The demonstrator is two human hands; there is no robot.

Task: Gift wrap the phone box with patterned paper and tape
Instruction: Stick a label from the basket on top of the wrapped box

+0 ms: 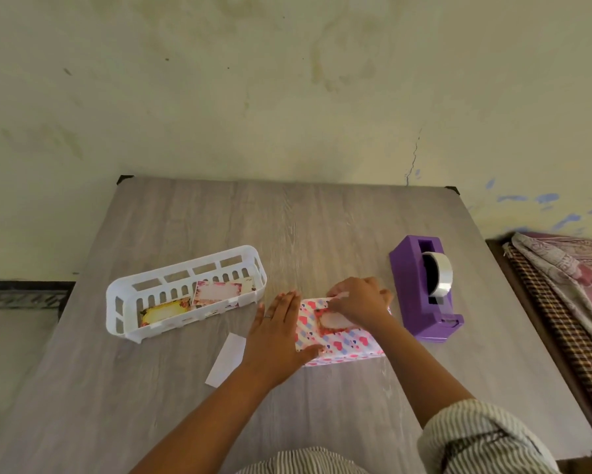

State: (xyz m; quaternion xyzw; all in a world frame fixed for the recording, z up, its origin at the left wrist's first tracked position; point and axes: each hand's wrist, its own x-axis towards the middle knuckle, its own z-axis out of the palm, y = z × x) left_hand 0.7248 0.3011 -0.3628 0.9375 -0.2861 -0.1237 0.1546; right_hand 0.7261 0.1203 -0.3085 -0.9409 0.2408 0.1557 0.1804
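Note:
The phone box [347, 340], covered in white paper with pink and purple hearts, lies flat on the grey table [287, 227] near its front. A pink-edged label sticker [332, 319] sits on its top face. My left hand [277, 333] lies flat, fingers together, on the box's left end, holding it down. My right hand [359, 299] curls over the far edge, fingertips pressing the sticker's upper edge. A purple tape dispenser [427, 289] with a clear roll stands just right of the box.
A white slotted basket [185, 289] with several patterned label cards stands to the left. A white paper strip [226, 358] lies beside my left wrist. Folded cloth [568, 278] lies off the table's right edge. The wall is behind.

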